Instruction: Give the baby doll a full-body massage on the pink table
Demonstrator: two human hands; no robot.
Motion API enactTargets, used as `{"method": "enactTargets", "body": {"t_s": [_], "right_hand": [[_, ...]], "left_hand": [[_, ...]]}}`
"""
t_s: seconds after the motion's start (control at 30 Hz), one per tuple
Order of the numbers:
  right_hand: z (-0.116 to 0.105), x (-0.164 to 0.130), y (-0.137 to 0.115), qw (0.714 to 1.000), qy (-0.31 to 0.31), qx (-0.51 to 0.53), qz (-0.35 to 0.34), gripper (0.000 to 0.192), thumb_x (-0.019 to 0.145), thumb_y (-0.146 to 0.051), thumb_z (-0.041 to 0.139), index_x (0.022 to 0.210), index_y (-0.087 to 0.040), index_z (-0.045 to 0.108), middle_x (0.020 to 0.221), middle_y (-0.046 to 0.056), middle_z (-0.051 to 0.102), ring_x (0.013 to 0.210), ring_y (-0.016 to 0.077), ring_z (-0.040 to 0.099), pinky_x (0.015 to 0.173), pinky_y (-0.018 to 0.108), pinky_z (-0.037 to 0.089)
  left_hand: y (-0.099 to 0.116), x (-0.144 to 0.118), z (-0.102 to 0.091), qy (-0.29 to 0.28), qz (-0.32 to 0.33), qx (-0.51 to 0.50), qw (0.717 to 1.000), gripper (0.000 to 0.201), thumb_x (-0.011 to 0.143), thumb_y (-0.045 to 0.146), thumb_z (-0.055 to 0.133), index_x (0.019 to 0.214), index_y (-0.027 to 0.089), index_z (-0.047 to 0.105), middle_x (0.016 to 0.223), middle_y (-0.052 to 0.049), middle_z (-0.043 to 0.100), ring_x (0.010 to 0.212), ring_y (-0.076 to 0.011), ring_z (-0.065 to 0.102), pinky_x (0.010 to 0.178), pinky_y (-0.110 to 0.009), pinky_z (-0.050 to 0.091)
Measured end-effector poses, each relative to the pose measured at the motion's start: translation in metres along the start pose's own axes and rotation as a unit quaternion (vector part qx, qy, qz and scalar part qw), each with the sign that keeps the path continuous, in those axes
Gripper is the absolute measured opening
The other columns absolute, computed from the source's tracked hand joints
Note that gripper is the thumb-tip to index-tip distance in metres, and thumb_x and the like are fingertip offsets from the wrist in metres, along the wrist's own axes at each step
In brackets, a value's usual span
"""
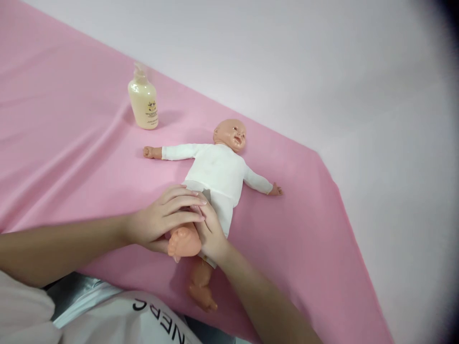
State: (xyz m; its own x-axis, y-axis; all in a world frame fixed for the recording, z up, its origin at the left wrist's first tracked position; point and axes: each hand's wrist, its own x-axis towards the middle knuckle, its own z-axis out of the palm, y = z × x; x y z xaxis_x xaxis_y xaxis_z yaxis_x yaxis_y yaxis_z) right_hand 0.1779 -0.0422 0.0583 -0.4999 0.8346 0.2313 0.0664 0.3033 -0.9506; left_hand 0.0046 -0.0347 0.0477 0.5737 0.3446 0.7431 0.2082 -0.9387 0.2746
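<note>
Two hands at the doll's (pixel 215 177) lower body. Doll lies on its back on the pink cloth (pixel 71 157), arms out, white top and white trousers on. Left hand (pixel 163 220) lies over the near leg with fingers stretched flat, not curled shut; thumb appears to sit under the bare raised foot (pixel 184 242), though the contact is partly hidden. Right hand (pixel 210 229) rests on the trouser leg, fingers loosely together; grip cannot be made out. Cream pump bottle (pixel 143 101) stands upright, well apart, beyond the doll's outstretched arm.
</note>
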Motion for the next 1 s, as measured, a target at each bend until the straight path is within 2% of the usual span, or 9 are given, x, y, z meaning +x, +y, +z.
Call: {"method": "enactTargets", "body": {"t_s": [0.13,0.33,0.43,0.53,0.67,0.77,0.87,0.93,1.0], "right_hand": [[-0.001,-0.001,0.002,0.997,0.006,-0.053,-0.048,0.027,0.096,-0.026,0.044,0.121,-0.027,0.055,0.122,0.005,0.058,0.116,0.0192,0.054,0.104,0.039,0.047],[-0.001,0.0,0.0,0.98,-0.063,-0.169,-0.085,0.052,0.086,-0.011,0.05,0.134,-0.029,0.047,0.139,0.003,0.05,0.137,0.0207,0.038,0.118,0.045,0.032],[0.0,0.001,0.003,0.967,-0.08,-0.217,-0.109,0.058,0.083,-0.013,0.056,0.138,-0.028,0.044,0.148,0.003,0.041,0.144,0.0217,0.029,0.122,0.047,0.025],[0.001,0.0,0.008,0.954,-0.088,-0.268,-0.103,0.058,0.084,-0.018,0.059,0.139,-0.03,0.043,0.151,0.003,0.037,0.147,0.0221,0.022,0.124,0.05,0.017],[0.003,-0.002,0.011,0.945,-0.1,-0.301,-0.081,0.05,0.086,-0.02,0.059,0.134,-0.028,0.05,0.152,0.005,0.036,0.149,0.0226,0.016,0.124,0.05,0.012],[0.002,0.0,0.008,0.964,-0.075,-0.248,-0.052,0.042,0.082,-0.02,0.061,0.123,-0.025,0.059,0.149,0.006,0.04,0.146,0.0244,0.025,0.123,0.049,0.019],[-0.001,0.003,0.004,0.992,0.015,-0.125,0.013,0.029,0.084,-0.014,0.05,0.107,-0.024,0.065,0.134,0.004,0.055,0.13,0.0188,0.047,0.113,0.04,0.036],[-0.002,0.005,0.003,0.995,0.077,-0.033,0.063,0.029,0.087,-0.013,0.04,0.098,-0.023,0.065,0.122,0.003,0.063,0.12,0.0152,0.056,0.107,0.036,0.042],[-0.003,0.007,0.003,0.989,0.107,0.041,0.093,0.026,0.089,-0.015,0.04,0.093,-0.022,0.065,0.115,0.002,0.066,0.115,0.0145,0.059,0.104,0.034,0.043]], "left_hand": [[-0.001,-0.003,-0.002,0.003,0.002,-0.011,1.0,0.055,0.086,0.065,0.048,0.118,0.022,0.059,0.124,-0.014,0.061,0.124,-0.031,0.048,0.11,-0.051,0.034],[0.002,0.005,-0.01,0.018,-0.017,-0.06,0.998,0.044,0.093,0.059,0.038,0.103,0.021,0.058,0.114,-0.012,0.064,0.115,-0.0282,0.053,0.106,-0.048,0.037],[0.003,0.009,-0.012,0.013,-0.01,-0.065,0.998,0.047,0.088,0.065,0.044,0.097,0.022,0.059,0.108,-0.012,0.065,0.109,-0.0284,0.054,0.104,-0.049,0.039],[0.002,0.01,-0.012,-0.001,0.008,-0.068,0.998,0.05,0.08,0.07,0.052,0.089,0.022,0.06,0.1,-0.01,0.067,0.105,-0.0291,0.054,0.103,-0.051,0.038],[0.004,0.011,-0.011,-0.052,0.038,-0.093,0.994,0.042,0.081,0.063,0.057,0.086,0.022,0.061,0.09,-0.007,0.07,0.1,-0.0271,0.056,0.103,-0.051,0.036],[0.01,0.012,-0.011,-0.064,0.042,-0.131,0.988,0.035,0.081,0.056,0.055,0.084,0.022,0.06,0.081,-0.006,0.07,0.095,-0.0272,0.059,0.1,-0.05,0.039],[0.017,0.012,-0.009,-0.063,0.029,-0.171,0.983,0.025,0.078,0.046,0.052,0.083,0.022,0.057,0.07,-0.006,0.065,0.092,-0.0291,0.06,0.09,-0.049,0.045],[0.022,0.011,-0.006,-0.066,0.022,-0.202,0.977,0.016,0.074,0.035,0.051,0.084,0.022,0.054,0.066,-0.006,0.062,0.082,-0.0268,0.061,0.082,-0.046,0.048],[0.027,0.009,-0.001,-0.079,0.023,-0.229,0.97,0.014,0.068,0.022,0.05,0.083,0.022,0.05,0.063,-0.004,0.06,0.066,-0.0213,0.058,0.072,-0.041,0.048]]}}
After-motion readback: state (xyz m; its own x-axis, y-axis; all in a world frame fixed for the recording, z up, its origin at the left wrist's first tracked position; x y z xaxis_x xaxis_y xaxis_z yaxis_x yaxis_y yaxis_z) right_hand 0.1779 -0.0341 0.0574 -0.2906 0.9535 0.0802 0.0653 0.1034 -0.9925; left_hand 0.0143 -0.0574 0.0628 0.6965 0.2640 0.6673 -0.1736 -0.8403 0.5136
